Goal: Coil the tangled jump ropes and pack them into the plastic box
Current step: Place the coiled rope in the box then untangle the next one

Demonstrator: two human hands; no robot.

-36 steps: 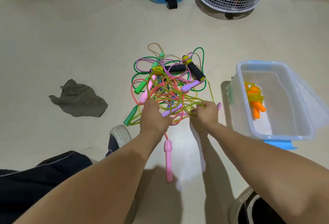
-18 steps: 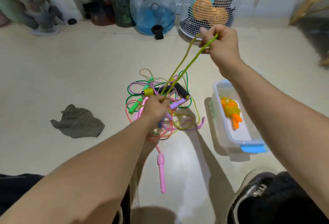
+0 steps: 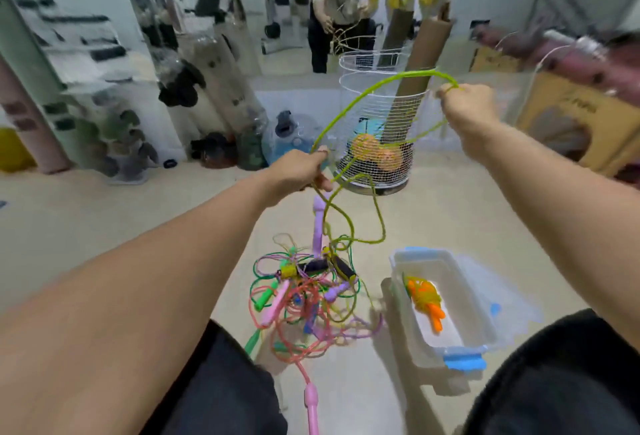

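While the yellow-green rope (image 3: 363,95) is held up between both hands, it should be drawn out slowly, since its lower run drops straight into the tangled pile (image 3: 304,296) on the floor and looks not yet free of it. The left hand (image 3: 301,171) has its grip closed on the rope low and near the middle; the right hand (image 3: 467,105) has its grip pinched on the rope higher and to the right. Judged from here, feeding slack hand over hand into even loops would keep other cords from lifting along.

This rope is thin, limp and springy, arching between the hands and curling below. A purple handle (image 3: 318,223) hangs just under the left hand.

To the right of the pile stands the open plastic box (image 3: 481,324), holding one orange-handled rope (image 3: 424,296).
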